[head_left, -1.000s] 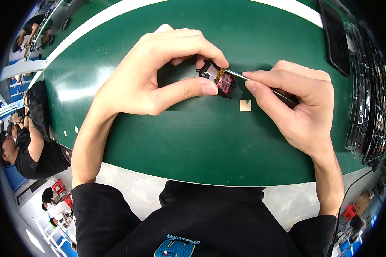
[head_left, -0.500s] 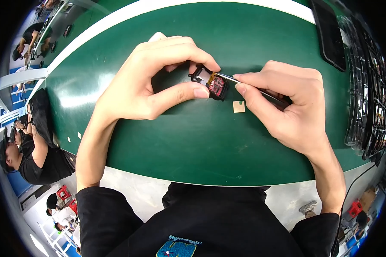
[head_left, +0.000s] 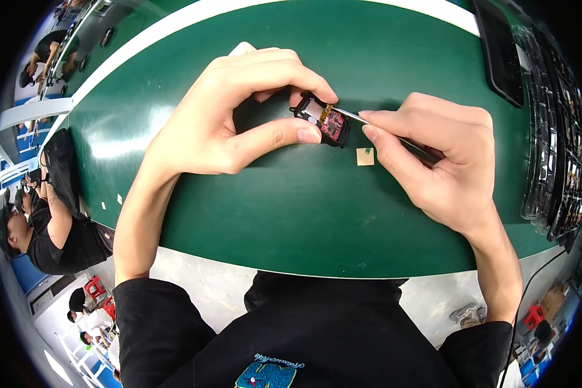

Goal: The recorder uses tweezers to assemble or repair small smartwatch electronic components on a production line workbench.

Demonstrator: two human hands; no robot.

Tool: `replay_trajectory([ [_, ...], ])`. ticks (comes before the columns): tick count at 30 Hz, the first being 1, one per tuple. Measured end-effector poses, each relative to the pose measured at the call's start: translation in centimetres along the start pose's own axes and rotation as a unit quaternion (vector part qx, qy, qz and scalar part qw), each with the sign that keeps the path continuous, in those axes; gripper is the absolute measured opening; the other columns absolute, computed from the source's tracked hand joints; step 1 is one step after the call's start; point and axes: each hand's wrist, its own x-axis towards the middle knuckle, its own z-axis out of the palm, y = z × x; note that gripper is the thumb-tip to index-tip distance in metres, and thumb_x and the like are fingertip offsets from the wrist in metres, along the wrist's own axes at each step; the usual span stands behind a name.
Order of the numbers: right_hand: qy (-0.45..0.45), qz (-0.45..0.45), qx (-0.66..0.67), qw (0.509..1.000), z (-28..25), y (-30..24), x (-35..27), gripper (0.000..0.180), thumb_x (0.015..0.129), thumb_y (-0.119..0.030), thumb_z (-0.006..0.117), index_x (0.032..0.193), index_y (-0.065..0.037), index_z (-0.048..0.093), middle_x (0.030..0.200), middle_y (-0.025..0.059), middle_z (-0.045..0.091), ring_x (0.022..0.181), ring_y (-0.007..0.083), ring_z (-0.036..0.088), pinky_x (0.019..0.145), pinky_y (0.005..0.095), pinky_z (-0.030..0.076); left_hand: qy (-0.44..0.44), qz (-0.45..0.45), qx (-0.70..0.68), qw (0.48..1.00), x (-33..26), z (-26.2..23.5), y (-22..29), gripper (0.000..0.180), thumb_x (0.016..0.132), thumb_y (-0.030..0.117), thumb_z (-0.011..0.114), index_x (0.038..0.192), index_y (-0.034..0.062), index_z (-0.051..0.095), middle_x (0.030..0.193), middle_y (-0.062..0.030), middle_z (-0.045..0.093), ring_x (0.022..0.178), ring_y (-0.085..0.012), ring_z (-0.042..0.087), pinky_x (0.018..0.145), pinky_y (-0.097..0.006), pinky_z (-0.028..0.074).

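Between the thumb and fingers of my left hand is a small black watch-like case, its inside facing up. In it I see a silver block, a pale round spot, a strip of amber tape and a red circuit board. My right hand pinches slim metal tweezers like a pen. Their tip reaches the case's upper right edge, by the amber tape; whether it grips anything is too small to tell. Just below the tweezers, a small cream square with a green mark lies on the green table.
At the far right of the table lies a dark flat device. Beside it are stacked clear plastic trays with parts. Small white scraps lie toward the left edge. A person in black sits at the left.
Both hands appear slightly further right in the picture, along with the case and tweezers. The tweezers' tip stays at the case's upper right edge.
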Motion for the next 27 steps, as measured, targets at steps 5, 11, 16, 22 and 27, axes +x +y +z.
replay_trajectory([
  [5,0.005,-0.014,-0.002,1.000,-0.2,-0.2,0.2,0.017,0.086,0.008,0.080,0.101,0.004,0.085,0.064,0.0054,0.063,0.054,0.0097,0.052,0.050,0.0280,0.032,0.003,0.007,0.005,1.000,0.0,0.0,0.0,0.049,0.076,0.020,0.092,0.122,0.0063,0.080,0.098,-0.0037,0.074,0.078,-0.0165,0.050,0.077,-0.033,0.036],
  [11,0.037,0.036,0.012,0.999,-1.1,-0.2,0.2,0.017,0.089,0.006,0.081,0.105,0.004,0.085,0.067,0.0030,0.066,0.057,0.0052,0.052,0.053,0.0256,0.033,0.015,-0.009,-0.009,1.000,-0.3,0.3,0.0,0.058,0.072,0.017,0.095,0.126,0.0057,0.078,0.094,-0.0026,0.071,0.079,-0.0156,0.053,0.077,-0.032,0.036],
  [16,0.047,0.036,0.012,0.998,-1.1,0.0,0.5,0.017,0.091,0.004,0.082,0.107,0.003,0.086,0.068,0.0012,0.065,0.058,0.0040,0.049,0.053,0.0252,0.031,0.016,0.024,0.034,0.999,0.0,0.3,0.3,0.059,0.071,0.020,0.098,0.126,0.0074,0.079,0.091,-0.0018,0.069,0.079,-0.0155,0.056,0.076,-0.032,0.037],
  [22,0.070,0.064,0.044,0.994,-1.4,-0.1,0.8,0.010,0.090,0.001,0.081,0.099,0.002,0.085,0.069,0.0066,0.069,0.056,0.0088,0.057,0.051,0.0287,0.039,0.024,0.003,0.068,0.997,0.3,0.7,0.6,0.055,0.071,0.022,0.101,0.121,0.0092,0.081,0.088,-0.0027,0.068,0.077,-0.0170,0.057,0.073,-0.033,0.039],
  [27,0.096,0.007,0.087,0.991,-1.0,1.6,0.9,0.013,0.092,-0.001,0.083,0.104,0.003,0.085,0.074,0.0097,0.072,0.057,0.0117,0.061,0.052,0.0298,0.044,0.044,-0.012,0.066,0.997,0.4,0.5,1.4,0.052,0.067,0.021,0.101,0.114,0.0095,0.081,0.083,-0.0013,0.065,0.077,-0.0186,0.058,0.077,-0.035,0.040],
])
